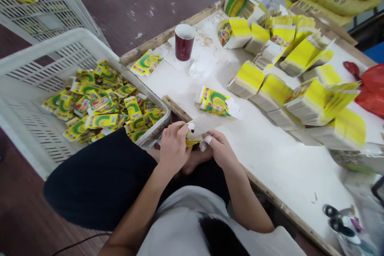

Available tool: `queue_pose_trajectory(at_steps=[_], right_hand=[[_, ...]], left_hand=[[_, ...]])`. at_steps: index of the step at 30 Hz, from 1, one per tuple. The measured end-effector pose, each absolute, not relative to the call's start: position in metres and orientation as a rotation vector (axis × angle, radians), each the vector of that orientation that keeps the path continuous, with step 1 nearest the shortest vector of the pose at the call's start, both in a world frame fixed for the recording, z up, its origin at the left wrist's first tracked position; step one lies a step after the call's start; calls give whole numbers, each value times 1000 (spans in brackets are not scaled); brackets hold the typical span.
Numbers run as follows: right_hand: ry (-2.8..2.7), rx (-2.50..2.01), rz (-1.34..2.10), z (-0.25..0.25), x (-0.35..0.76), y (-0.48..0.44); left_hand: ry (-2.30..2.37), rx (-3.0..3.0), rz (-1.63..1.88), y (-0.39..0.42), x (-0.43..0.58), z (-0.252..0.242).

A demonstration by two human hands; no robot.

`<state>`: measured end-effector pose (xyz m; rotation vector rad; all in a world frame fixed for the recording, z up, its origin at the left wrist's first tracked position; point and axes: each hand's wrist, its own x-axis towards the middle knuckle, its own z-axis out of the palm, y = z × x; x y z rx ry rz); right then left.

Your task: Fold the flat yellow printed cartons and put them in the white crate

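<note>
Above my lap, close to the table's front edge, my left hand (174,144) is closed around a small yellow-and-green printed carton (192,141). My right hand (221,149) pinches at the other end of this carton, with a white wrapping on its thumb; the exact grip is partly hidden. A pale flap or sheet sticks out above the fingers. Just beyond my hands lies a stack of flat printed cartons (214,101) on the white tabletop (258,164). To my left, a white plastic crate (27,58) holds many small printed cartons (100,106).
A maroon mug (184,43) stands near the table's far left edge, beside a few flat cartons (147,63). Bundles of yellow cartons (276,92) crowd the right side. Scissors (337,220) lie at lower right, near a red bag (373,90). Another crate (45,20) stands behind.
</note>
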<state>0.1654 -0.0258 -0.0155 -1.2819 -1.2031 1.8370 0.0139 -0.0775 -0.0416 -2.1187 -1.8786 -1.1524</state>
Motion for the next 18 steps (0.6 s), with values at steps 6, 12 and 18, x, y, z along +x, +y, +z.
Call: queue_pose_trajectory(at_steps=[6,12,18], right_hand=[[-575,-1015,2333,-25,159,-33],[-756,-998,2199,-25,164,-31],[-1306,-1082,1754,-35,175,-32]], left_hand=[[-1861,-2063,-1284,-75,15,-43],[-1924,-2073,-1430,-75,14,-45],[-2091,-2234,-1561,-79,14,-43]])
